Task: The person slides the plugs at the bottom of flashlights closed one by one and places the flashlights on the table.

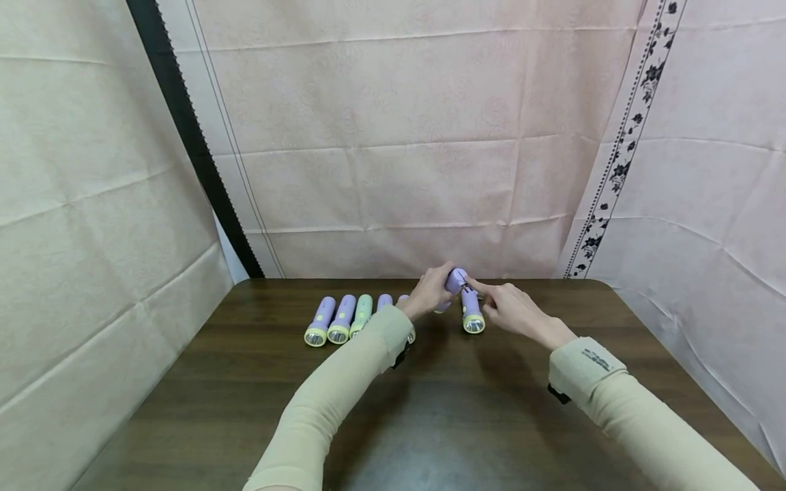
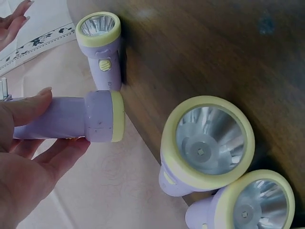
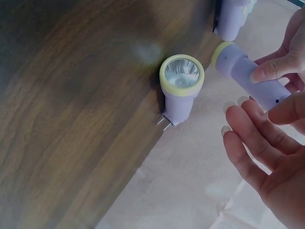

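While you look over the far edge, these are how things stand, biggest first:

Worktop [image 1: 258, 382]: dark wood, cloth hung behind it and on both sides; everything you handle sits along its far edge, the near half bare of torches.

Row of torches [image 1: 344, 319]: purple ones and one green, lying side by side near the far edge, left of middle, lenses toward you. I judge these already laid out; your left sleeve hides the row's right end, so the count is uncertain.

Left hand [image 1: 430, 292]: your fingers and thumb are curled round the held torch [image 1: 455, 280], keeping it lifted above the far edge, right of the row.

Right hand [image 1: 512, 310]: fingers straight and loose, gripping nothing; the fingertips are at the held torch's rear end.

Lone torch [image 1: 471, 312]: lies on the worktop just beside your right hand, apart from the row, plug prongs out at its rear.

Left to do, by my judgement: the held torch is not yet down in line, and the lone torch sits outside the row.
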### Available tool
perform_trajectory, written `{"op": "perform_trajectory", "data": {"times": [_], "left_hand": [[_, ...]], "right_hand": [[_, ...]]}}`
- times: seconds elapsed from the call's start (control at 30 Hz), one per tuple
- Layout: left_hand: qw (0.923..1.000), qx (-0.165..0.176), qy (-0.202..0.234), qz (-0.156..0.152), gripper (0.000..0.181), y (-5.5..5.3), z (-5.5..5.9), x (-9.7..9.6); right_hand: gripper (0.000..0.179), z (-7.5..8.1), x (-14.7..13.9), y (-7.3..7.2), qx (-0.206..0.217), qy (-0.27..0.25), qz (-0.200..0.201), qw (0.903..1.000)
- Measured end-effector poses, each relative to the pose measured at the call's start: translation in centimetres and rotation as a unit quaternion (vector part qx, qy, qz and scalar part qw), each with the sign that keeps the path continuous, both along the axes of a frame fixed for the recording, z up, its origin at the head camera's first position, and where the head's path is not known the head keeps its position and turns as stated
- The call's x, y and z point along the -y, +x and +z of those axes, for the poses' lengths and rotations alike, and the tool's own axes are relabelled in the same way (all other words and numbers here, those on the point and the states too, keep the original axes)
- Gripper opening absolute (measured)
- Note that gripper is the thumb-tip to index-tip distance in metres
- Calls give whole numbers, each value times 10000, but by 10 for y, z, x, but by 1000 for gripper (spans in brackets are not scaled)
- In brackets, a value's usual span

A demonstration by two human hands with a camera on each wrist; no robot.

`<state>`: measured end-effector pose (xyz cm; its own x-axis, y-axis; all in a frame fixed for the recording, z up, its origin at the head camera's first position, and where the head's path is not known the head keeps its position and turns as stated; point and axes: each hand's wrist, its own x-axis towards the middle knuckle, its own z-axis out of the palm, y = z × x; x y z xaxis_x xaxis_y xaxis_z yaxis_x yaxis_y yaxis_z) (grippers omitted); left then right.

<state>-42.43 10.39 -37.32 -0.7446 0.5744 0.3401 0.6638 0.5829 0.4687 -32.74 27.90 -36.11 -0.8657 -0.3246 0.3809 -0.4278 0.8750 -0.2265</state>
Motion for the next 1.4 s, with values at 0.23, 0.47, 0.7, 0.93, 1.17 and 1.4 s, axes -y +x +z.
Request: {"op": "perform_trajectory", "data": {"times": [0.23,0.47,0.7,0.93,1.17,1.4], "left_hand": [[10000,66,-20,-10,44,2,-1,1],[10000,0,23,-75,43,3,-1,0],[9998,57,56,-197,44,6,1,-1],[9998,144,-112,125,53,6,10,0],[9862,489,-857,1332,70,4,5,3],[9715,348,-1702,1611,57,-3,-11,6]], "right_hand": [[60,1,4,-2,-231,158,51,9996],[60,2,5,-4,-320,237,30,9992],[61,6,6,-5,-267,270,-91,9992],[72,5,4,-4,-25,0,-250,9997],[72,4,3,-5,48,-17,-331,9994],[64,5,5,-4,218,-181,-304,9991]]}}
